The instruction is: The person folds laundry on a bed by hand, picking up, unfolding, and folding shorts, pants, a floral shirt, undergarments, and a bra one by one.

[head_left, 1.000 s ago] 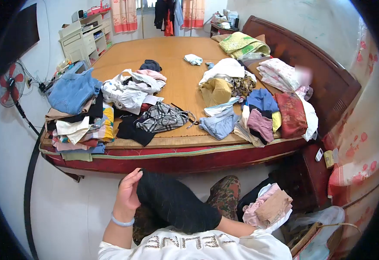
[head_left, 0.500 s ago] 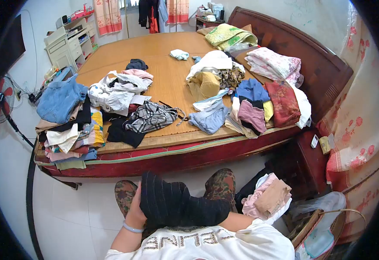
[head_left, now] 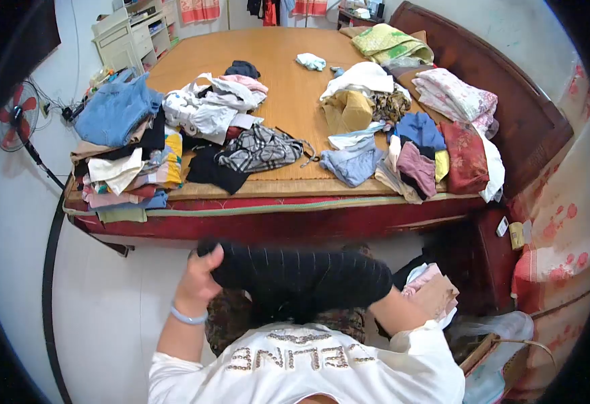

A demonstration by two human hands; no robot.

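A black garment (head_left: 301, 273) with thin pale stripes is stretched sideways above my lap. My left hand (head_left: 200, 273), below a pale bangle, grips its left end, with the thumb on top of the cloth. My right forearm (head_left: 399, 311) runs up to the garment's right end. The right hand itself is covered by the cloth, so its fingers do not show. Which kind of garment it is, I cannot make out. Beneath it, patterned trousers (head_left: 231, 320) cover my legs.
Ahead is a bed (head_left: 295, 54) with a dark wooden headboard (head_left: 483, 81). Piles of clothes line its near side, among them jeans (head_left: 116, 111), a plaid garment (head_left: 261, 149) and a red cushion (head_left: 467, 158). Folded clothes (head_left: 433, 296) and a basket (head_left: 483, 353) are at right, a fan (head_left: 17, 118) at left.
The black garment has been spread wider and raised, its right end moving right with my right arm. My left hand has shifted slightly left and up. The view has tilted down.
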